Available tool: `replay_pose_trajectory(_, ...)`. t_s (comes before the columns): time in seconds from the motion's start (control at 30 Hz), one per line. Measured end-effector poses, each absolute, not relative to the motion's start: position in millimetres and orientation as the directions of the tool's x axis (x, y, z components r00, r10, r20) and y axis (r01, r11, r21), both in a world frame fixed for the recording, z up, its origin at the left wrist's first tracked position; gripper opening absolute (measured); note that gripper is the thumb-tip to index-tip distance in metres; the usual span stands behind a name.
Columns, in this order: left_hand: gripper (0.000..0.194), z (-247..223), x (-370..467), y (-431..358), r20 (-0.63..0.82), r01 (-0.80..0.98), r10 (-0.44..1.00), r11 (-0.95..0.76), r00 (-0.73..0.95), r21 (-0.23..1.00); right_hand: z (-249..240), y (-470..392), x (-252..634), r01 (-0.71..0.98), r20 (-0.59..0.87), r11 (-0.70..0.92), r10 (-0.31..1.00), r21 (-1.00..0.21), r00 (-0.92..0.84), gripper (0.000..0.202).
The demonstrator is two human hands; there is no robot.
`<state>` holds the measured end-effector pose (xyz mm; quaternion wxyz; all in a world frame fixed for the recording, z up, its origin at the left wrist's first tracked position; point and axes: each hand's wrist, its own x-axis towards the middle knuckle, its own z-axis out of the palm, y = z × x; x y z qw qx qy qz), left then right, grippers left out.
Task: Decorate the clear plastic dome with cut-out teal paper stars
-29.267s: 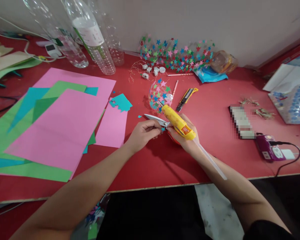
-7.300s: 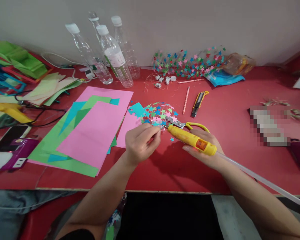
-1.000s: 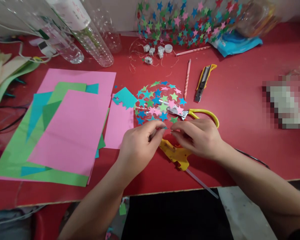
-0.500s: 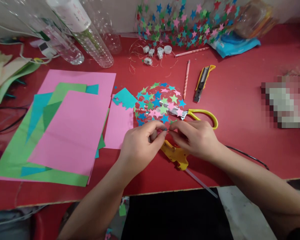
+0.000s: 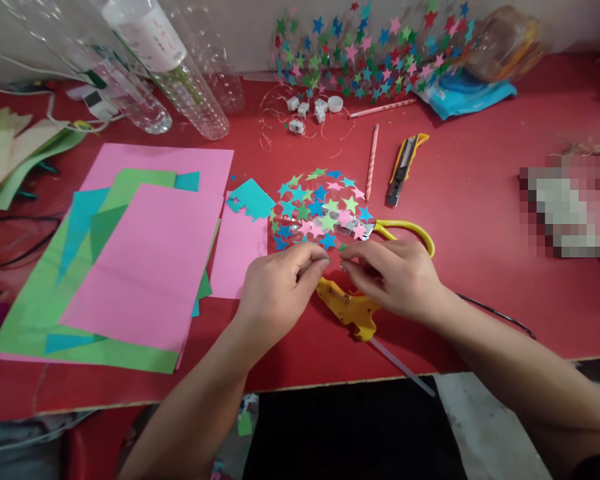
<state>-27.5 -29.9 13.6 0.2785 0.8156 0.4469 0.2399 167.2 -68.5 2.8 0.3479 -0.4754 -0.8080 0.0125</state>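
My left hand has thumb and index finger pinched together in front of a clear, star-covered object; anything between the fingertips is too small to name. Just to its right, my right hand is curled with thumb and index close together, and whatever they hold is too small to make out. A small gap separates the two sets of fingertips. Below them lies a yellow glue gun with a clear glue stick in its end. Yellow-handled scissors lie behind my right hand, their blades partly behind the star-covered object.
Pink, green and blue paper sheets cover the left side. Behind are plastic bottles, small white pieces with thin wire, two pencils, a cutter, a blue packet and another star-covered item.
The fingertips of my two hands have parted slightly. The small dark piece seen between them earlier no longer shows. The camera view has shifted a little.
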Motion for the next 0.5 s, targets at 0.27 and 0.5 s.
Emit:
replay_pose_trajectory(0.27, 0.009, 13, -28, -29, 0.131, 0.632, 0.865, -0.450, 0.485, 0.630, 6, -68, 175, 0.772, 0.555, 0.505, 0.795, -0.386, -0.243, 0.010)
replay_pose_trajectory(0.5, 0.010, 12, -29, -28, 0.134, 0.619, 0.873, -0.433, 0.469, 0.655, 10, -64, 181, 0.795, 0.543, 0.400, 0.833, -0.456, -0.107, 0.010)
